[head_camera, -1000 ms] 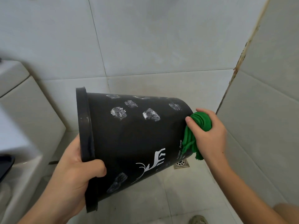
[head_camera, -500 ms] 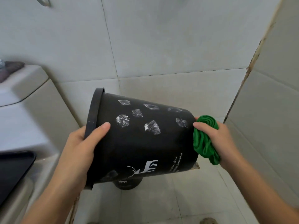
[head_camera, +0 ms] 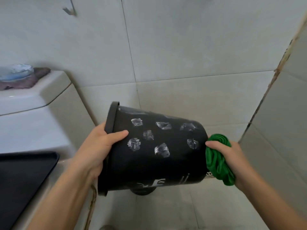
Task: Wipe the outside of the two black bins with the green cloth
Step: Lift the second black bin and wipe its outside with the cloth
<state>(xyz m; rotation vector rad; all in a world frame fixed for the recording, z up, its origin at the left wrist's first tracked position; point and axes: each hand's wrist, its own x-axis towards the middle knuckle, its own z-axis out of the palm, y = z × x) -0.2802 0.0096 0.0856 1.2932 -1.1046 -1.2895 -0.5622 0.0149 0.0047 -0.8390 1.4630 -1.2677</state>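
A black bin (head_camera: 154,163) with white smudges and a white deer print is held on its side in the air, rim to the left, base to the right. My left hand (head_camera: 98,146) grips its rim, thumb on the outer wall. My right hand (head_camera: 227,156) holds the bunched green cloth (head_camera: 216,161) against the bin's base. Below the bin a dark round object (head_camera: 142,191) shows in part; I cannot tell whether it is the other bin.
A white toilet cistern (head_camera: 33,100) stands at the left with a blue dish and a brown cloth on top. A black lid or tray (head_camera: 21,180) lies at lower left. Tiled walls close in behind and at the right; a floor drain (head_camera: 209,174) peeks out beside the cloth.
The bin has turned in my hands, so the deer print has moved lower and more smudges face me. My left hand shifted on the rim. The cloth stays at the base.
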